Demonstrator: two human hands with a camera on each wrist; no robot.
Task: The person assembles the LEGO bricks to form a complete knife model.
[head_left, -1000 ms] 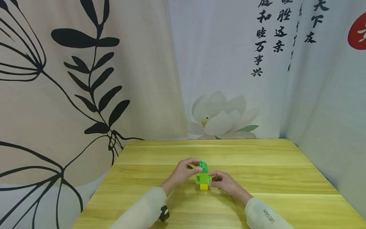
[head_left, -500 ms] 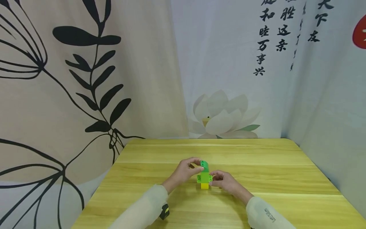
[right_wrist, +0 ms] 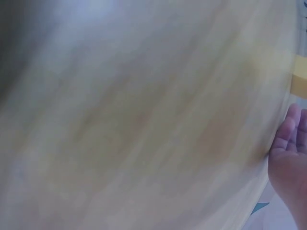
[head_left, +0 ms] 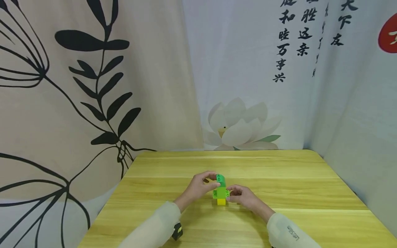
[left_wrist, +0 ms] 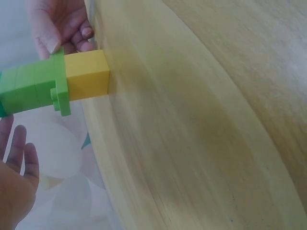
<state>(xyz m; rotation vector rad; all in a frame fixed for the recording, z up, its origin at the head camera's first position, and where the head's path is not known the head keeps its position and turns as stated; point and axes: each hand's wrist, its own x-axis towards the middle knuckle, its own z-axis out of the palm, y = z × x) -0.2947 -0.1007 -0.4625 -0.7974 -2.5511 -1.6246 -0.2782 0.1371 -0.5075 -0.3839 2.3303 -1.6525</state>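
A small upright stack of toy building blocks [head_left: 221,191] stands on the table between both hands. At its base is a yellow block [left_wrist: 87,74], with a wider light green plate [left_wrist: 60,85] over it. Light green blocks [left_wrist: 26,85] come above, topped by a darker green curved brick [head_left: 221,179]. My left hand [head_left: 199,186] pinches that top brick from the left, thumb in front. On the other side, my right hand [head_left: 245,198] pinches the right end of the plate. The right wrist view shows only part of the right hand [right_wrist: 290,165] beside the yellow block [right_wrist: 300,76].
The wooden table [head_left: 279,227] has rounded far corners. Printed curtains [head_left: 161,86] hang behind it and along both sides. A black object with a yellow mark [head_left: 177,230] sits at the left sleeve [head_left: 161,220].
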